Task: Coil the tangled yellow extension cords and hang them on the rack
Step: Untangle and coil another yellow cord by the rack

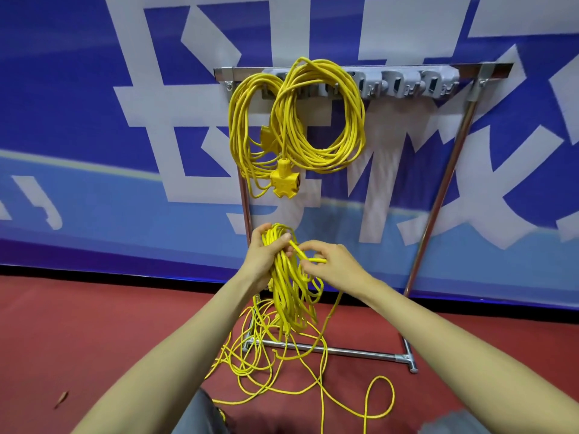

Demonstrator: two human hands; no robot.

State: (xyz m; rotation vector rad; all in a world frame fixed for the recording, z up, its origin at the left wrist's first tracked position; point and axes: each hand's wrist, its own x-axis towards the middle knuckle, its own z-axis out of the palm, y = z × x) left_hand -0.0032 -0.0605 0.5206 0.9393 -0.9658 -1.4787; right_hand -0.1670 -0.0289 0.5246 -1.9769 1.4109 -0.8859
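Note:
My left hand [266, 255] grips the top of a bunch of yellow cord loops [289, 296] that hangs down from it in front of the rack. Just to its right, my right hand [332, 261] pinches a strand of the same cord between thumb and fingers. Loose tangled yellow cord [282, 371] trails from the bunch across the red floor. Two coiled yellow cords hang on the metal rack [445, 170]: a narrow coil [241, 126] at the left and a wide round coil [347, 120] beside it, with a yellow multi-outlet socket [285, 180] dangling below.
Grey hook holders [404, 84] line the rack's top bar, and those to the right hold nothing. The rack's base bar [360, 352] lies on the red floor under the cord. A blue banner with white characters [94, 151] stands behind. My grey trousers show at the bottom.

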